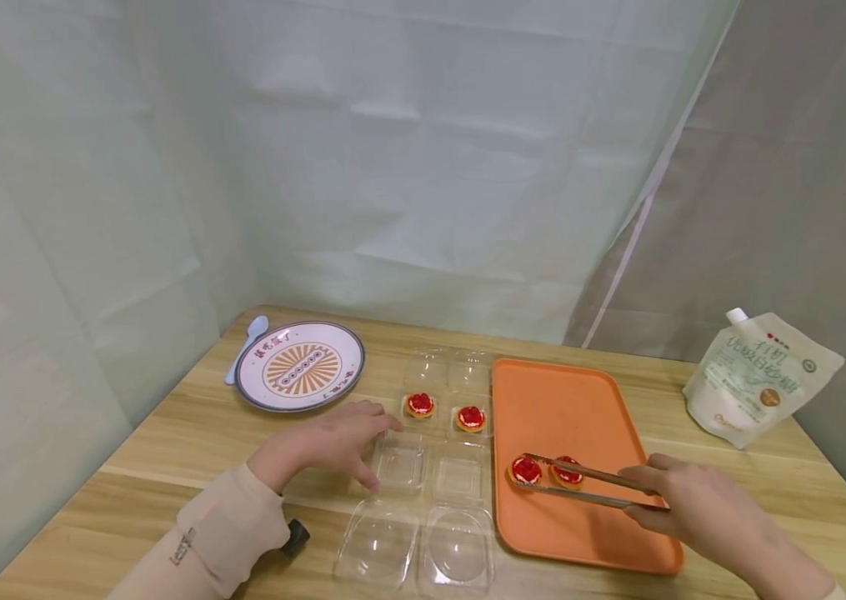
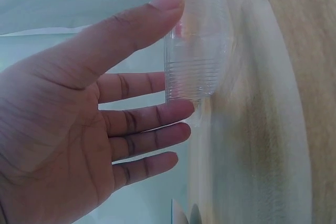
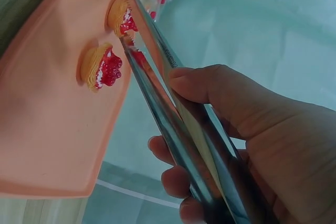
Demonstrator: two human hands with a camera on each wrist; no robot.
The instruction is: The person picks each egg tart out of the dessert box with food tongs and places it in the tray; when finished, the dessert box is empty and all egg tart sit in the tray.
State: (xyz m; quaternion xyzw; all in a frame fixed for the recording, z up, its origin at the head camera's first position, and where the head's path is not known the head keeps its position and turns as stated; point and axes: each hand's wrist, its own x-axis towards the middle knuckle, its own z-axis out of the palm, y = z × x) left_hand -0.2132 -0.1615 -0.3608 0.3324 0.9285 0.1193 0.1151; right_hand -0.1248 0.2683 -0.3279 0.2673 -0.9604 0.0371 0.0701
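Observation:
My right hand (image 1: 708, 508) grips metal tongs (image 3: 195, 148), whose parted tips stand on either side of a red-topped tart (image 1: 525, 471) on the orange tray (image 1: 558, 400). A second tart (image 1: 567, 472) sits just to its right, partly behind the tongs. Beside a clear plastic box (image 1: 400, 465), my left hand (image 1: 336, 442) is held with thumb and fingers spread; its fingertips are close to the box rim (image 2: 181, 72), and I cannot tell if they touch. Farther back, two more tarts (image 1: 419, 405) (image 1: 471, 418) sit in separate compartments of clear plastic boxes.
Transparent lids (image 1: 381, 542) lie open toward the front edge. At the back left are a patterned plate (image 1: 301, 367) and a pale blue spoon (image 1: 246, 350). A white spouted pouch (image 1: 756, 379) stands on the right. Pale curtains (image 1: 423, 167) hang behind the wooden table (image 1: 167, 433).

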